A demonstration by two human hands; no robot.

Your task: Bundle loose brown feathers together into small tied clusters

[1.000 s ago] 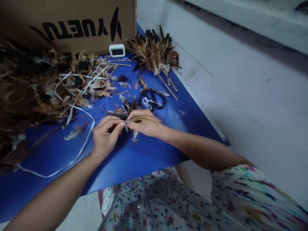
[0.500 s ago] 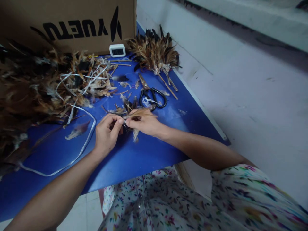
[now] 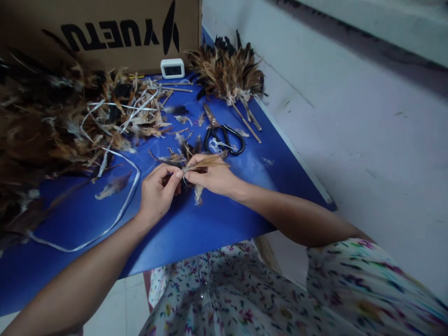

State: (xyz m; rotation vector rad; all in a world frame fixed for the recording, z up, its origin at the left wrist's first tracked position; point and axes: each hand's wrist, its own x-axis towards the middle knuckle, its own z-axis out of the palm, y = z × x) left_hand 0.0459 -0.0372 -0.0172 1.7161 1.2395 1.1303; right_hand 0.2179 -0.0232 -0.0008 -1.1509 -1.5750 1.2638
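My left hand (image 3: 159,189) is closed in a pinch, thumb against forefinger, at the pale quill end of a small tan feather bunch (image 3: 210,161). Facing it, my right hand (image 3: 219,179) grips the same bunch, whose tips lie over the back of its fingers. A bit of white strand (image 3: 185,179) shows between the two sets of fingertips. Below the right fingers hangs a pale downy feather (image 3: 198,193). Dark loose feathers (image 3: 185,148) lie just beyond the hands. Black-handled scissors (image 3: 224,135) rest behind my right hand, blades pointing away.
A large heap of brown feathers (image 3: 52,126) covers the left of the blue table (image 3: 157,247), with white plastic ribbon (image 3: 129,200) trailing from it. A feather duster bunch (image 3: 227,70) with sticks lies at the back, beside a white digital clock (image 3: 172,68) and a cardboard box (image 3: 105,14). A wall (image 3: 350,130) borders the right.
The hands stay together, still pinching, with only slight finger movement at the feather bunch. The whole view has shifted a little; the things on the table keep their places.
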